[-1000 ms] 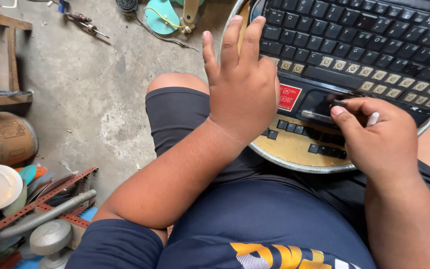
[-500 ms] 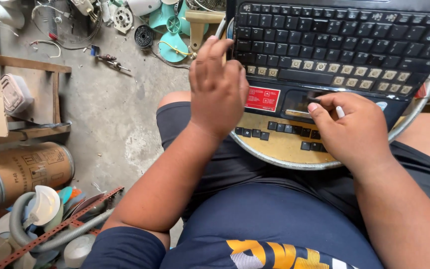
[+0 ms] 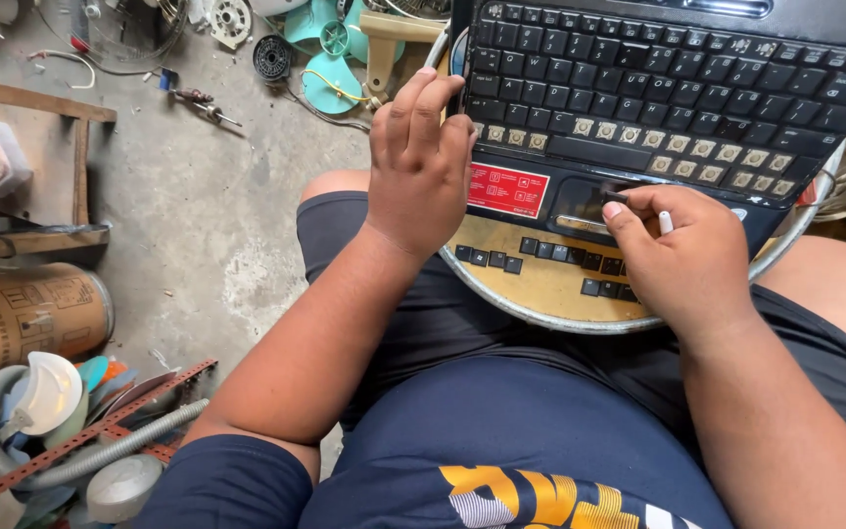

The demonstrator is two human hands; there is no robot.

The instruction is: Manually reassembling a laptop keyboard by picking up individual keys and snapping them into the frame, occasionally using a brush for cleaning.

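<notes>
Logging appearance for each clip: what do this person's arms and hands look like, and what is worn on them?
Both arms are bare from the upper arm down. The left hand and right hand wear no gloves, and no rings, watch or bands show. A dark navy short sleeve covers the left upper arm; the shirt is the same navy with a yellow and white print on the front. The right sleeve is out of view.

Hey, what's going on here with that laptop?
A seated person has a black laptop propped on a round wooden board with a metal rim across their lap. The left hand steadies the laptop's left edge. The right hand pinches a small black keycap near the touchpad. One keyboard row is bare of caps, and loose black keycaps lie on the board.
</notes>
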